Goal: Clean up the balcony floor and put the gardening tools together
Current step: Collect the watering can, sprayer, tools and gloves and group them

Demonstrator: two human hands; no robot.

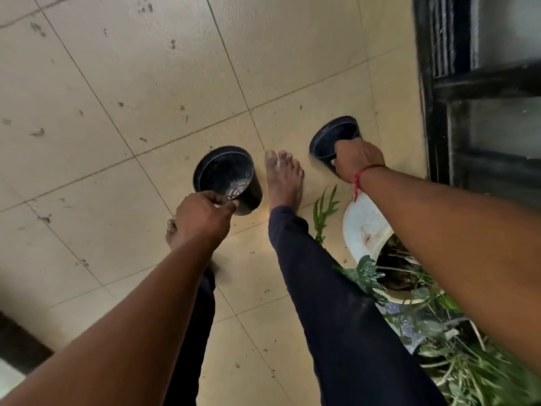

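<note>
Pinching left nursery pot (227, 177) by rim with left hand (202, 216); gripping right nursery pot (330, 136) by rim with right hand (358, 162); hands well apart, above tiled floor (117, 83); better nested together, then carried past white planter (363, 230).

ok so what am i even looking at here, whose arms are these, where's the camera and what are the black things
There is no machine here. A person wears a camera on their head, and it looks down, so you see their own arms, dark trousers and a bare foot from above. There is only this one picture.

The left hand grips a black pot by its rim. The pot is empty, and you can see the drain holes in its bottom. The right hand, with a red thread at the wrist, grips a second black pot the same way.

Below is a tiled floor dotted with bits of dirt. At the lower right a white pot sits among green plants.
</note>
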